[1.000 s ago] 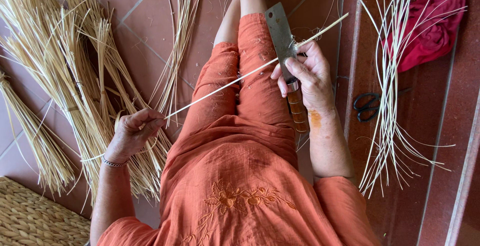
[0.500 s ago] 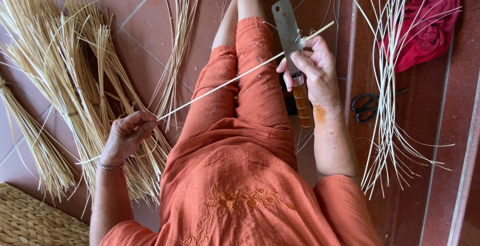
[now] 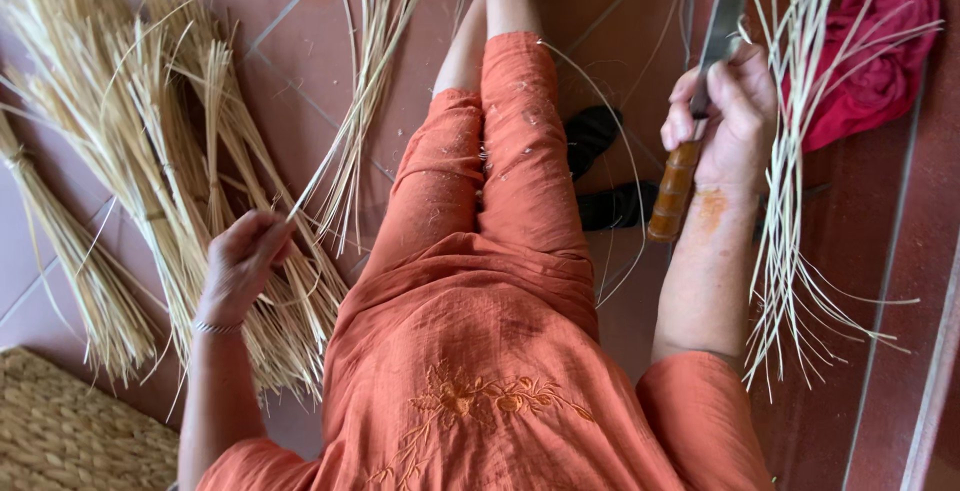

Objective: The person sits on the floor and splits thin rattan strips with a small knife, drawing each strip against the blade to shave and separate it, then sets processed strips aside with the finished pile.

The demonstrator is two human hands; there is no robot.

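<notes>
two hands are working apart: your left hand point(image 3: 240, 261) is pinching a thin reed strand point(image 3: 318, 176) over the straw bundles point(image 3: 150, 181), your right hand point(image 3: 725, 116) is gripping the knife point(image 3: 700, 81) by the peeled strips point(image 3: 790, 151); keep the blade pointing away.

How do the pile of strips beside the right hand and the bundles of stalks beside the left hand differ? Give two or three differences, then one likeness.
1. The pile of strips is pale, almost white; the bundles of stalks are golden yellow.
2. The strips are few and loose, their ends curling apart; the stalks are many, packed thick, some tied.
3. The strips lie by the right hand, which grips a knife; the stalks lie by the left hand, which pinches one stalk.

Both lie on the tiled floor.
</notes>
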